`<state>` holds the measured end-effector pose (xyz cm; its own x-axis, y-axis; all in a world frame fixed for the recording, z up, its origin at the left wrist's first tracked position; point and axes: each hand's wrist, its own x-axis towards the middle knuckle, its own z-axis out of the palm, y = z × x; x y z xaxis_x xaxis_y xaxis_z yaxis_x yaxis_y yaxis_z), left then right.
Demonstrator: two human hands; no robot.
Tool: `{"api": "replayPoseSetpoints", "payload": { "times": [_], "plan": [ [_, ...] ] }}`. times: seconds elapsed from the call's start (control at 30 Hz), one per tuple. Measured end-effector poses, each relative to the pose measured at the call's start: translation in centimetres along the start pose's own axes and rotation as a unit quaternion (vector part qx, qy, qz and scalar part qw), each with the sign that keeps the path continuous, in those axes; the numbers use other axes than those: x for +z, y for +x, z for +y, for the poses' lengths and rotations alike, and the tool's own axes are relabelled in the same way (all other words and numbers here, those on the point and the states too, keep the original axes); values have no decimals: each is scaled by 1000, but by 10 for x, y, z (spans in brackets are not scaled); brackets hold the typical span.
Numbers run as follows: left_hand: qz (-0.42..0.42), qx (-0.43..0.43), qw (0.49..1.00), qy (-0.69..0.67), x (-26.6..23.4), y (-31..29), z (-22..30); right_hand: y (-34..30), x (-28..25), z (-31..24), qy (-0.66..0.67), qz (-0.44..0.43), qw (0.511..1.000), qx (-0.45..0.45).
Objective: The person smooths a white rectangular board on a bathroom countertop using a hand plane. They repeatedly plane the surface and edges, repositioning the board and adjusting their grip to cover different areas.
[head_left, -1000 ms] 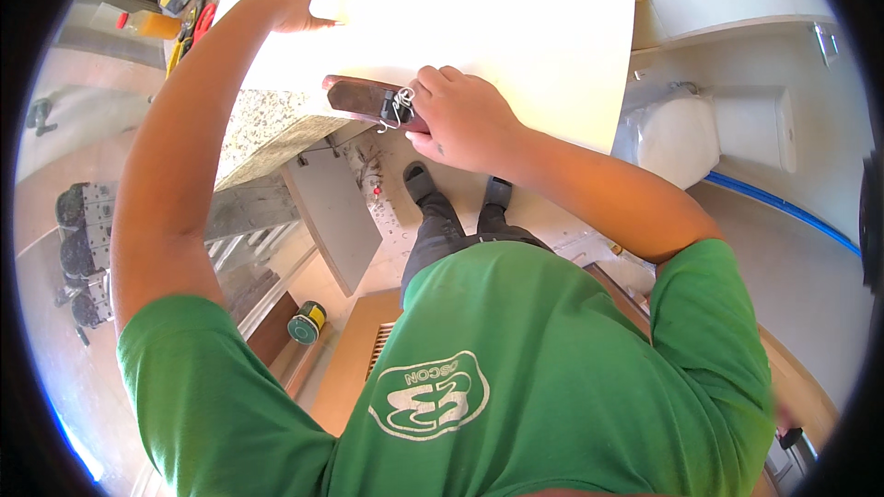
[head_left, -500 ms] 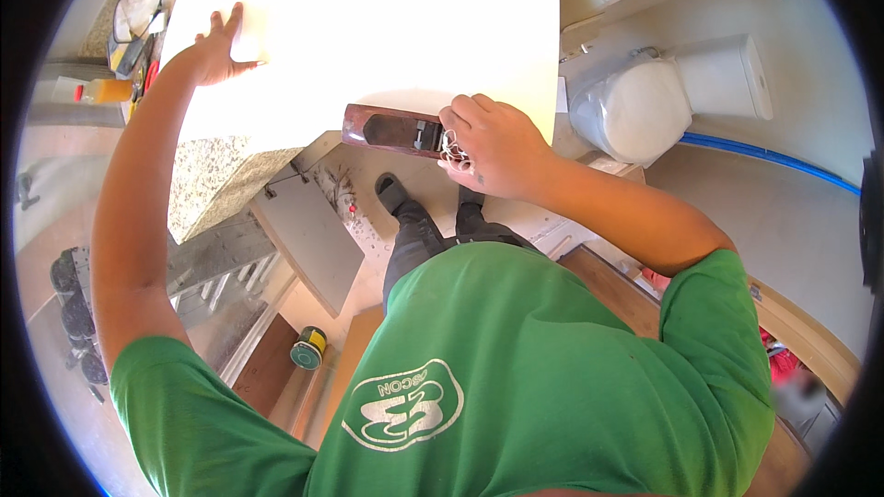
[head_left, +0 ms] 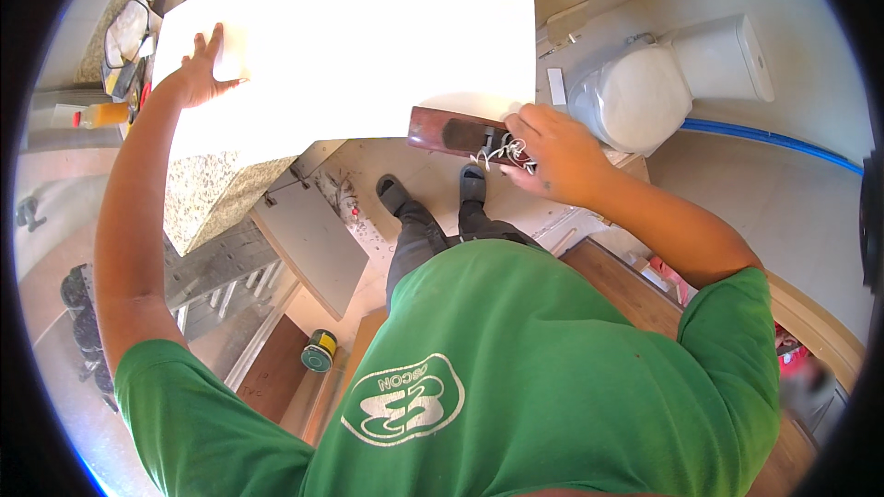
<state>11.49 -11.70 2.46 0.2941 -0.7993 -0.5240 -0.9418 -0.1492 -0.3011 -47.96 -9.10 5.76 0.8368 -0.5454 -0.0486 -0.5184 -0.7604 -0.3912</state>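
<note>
A large white board (head_left: 359, 46) lies on a speckled stone counter (head_left: 216, 193). My left hand (head_left: 195, 74) rests on the board's left part with its fingers spread. At the board's near edge, towards its right corner, my right hand (head_left: 562, 155) grips the rear end of a dark reddish wooden hand plane (head_left: 451, 132). Curled pale shavings (head_left: 505, 153) stick out of the plane's top beside my fingers. The underside of the plane and its exact contact with the edge are hidden.
A toilet (head_left: 635, 97) stands at the right by a blue hose (head_left: 764, 143). An orange bottle (head_left: 103, 116) and tools are left of the board. Below the counter hangs an open cabinet door (head_left: 313, 248); a round tin (head_left: 319, 350) sits on the floor.
My right hand and the plane have moved to the right along the board's near edge. My left hand and the board appear slightly further left in view.
</note>
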Motion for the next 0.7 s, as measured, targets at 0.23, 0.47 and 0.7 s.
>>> {"api": "replayPoseSetpoints", "payload": {
  "times": [0.23, 0.47, 0.7],
  "plan": [
    [1, 14, 1000, 8, -3, -1, 0, -91, -45, 57, 3, 3, 995, 97],
    [-2, 7, 1000, -1, -7, -7, 5, -132, -48, 50, 484, 55, 794, 363],
    [7, -3, 1000, -16, -7, -8, 6, -113, -45, 43, 621, 112, 705, 323]
  ]
}}
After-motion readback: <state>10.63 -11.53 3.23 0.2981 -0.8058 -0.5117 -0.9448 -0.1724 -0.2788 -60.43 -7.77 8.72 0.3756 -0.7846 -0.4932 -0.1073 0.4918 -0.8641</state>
